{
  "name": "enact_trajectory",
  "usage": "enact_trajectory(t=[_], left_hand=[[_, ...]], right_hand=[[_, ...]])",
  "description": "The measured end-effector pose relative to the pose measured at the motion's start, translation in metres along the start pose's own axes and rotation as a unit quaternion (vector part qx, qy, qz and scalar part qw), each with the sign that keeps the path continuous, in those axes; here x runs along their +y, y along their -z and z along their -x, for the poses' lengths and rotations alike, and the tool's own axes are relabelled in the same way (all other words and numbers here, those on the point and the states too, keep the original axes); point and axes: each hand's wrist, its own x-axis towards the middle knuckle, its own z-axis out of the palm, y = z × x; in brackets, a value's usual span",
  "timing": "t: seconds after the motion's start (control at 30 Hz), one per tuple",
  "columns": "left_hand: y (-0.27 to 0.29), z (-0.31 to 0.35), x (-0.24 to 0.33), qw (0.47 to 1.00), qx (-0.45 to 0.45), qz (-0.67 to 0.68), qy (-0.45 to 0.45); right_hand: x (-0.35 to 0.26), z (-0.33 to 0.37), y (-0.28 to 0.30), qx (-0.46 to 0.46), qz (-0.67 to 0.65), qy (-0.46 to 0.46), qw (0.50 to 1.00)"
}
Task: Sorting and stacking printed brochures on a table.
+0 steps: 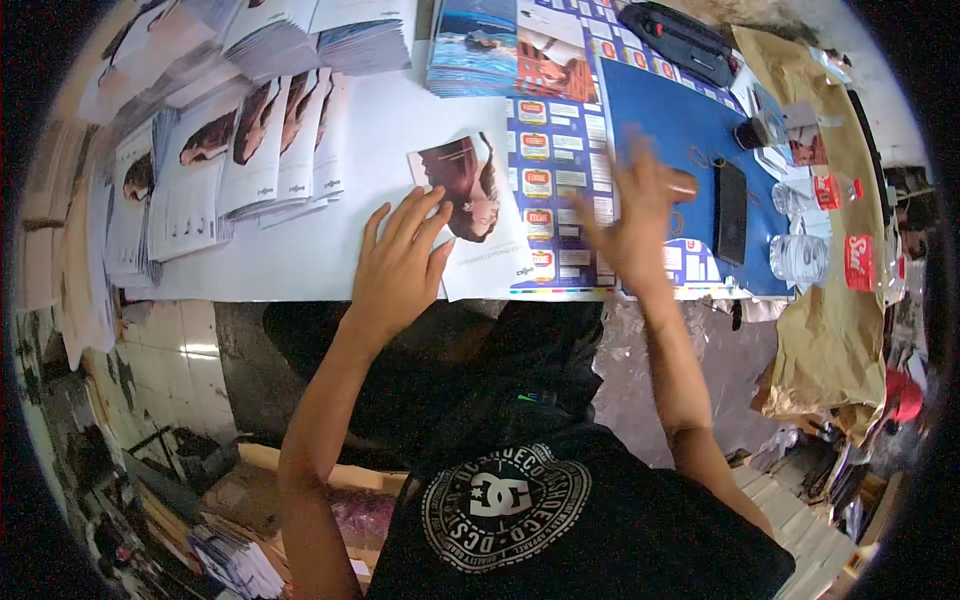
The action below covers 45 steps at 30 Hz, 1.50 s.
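Observation:
A folded leaflet (470, 200) with a picture of a long-haired person lies aslant on the white tabletop sheet in front of me. My left hand (395, 262) rests at its left edge, fingers spread, with the fingertips on the paper. To the right, my right hand (640, 205) is over the border between a printed purple sheet (560, 200) and a blue mat (650, 110). Motion blurs its fingers, but the thumb stands well apart from them and I see nothing between. A brown rounded object (683, 185) lies right beside that hand, partly hidden by it.
Stacks of similar leaflets (205, 160) fill the table's left side. Blue-covered booklets (472, 50) stand at the back. On the right are a dark rectangular block (731, 212), scissors (708, 157), plastic bottles (800, 257), a dark cup (755, 132) and brown paper (815, 350). A black case (680, 42) lies far right.

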Motion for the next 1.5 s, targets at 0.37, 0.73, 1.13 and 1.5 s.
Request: enact_trajectory(t=[0.37, 0.73, 1.13, 1.5], left_hand=[[0.0, -0.006, -0.003, 0.999, -0.004, 0.013, -0.029], [-0.003, -0.004, 0.005, 1.0, 0.003, -0.009, 0.002], [-0.002, 0.001, -0.004, 1.0, 0.004, -0.019, -0.013], [-0.001, 0.001, -0.013, 0.998, 0.017, -0.039, -0.041]], right_hand=[[-0.015, -0.004, 0.032, 0.0, -0.04, -0.01, 0.999], [-0.127, -0.038, 0.037, -0.139, 0.021, 0.109, 0.984], [-0.123, -0.027, 0.03, -0.114, -0.003, 0.095, 0.989], [-0.088, -0.041, -0.016, -0.132, -0.137, 0.05, 0.98]])
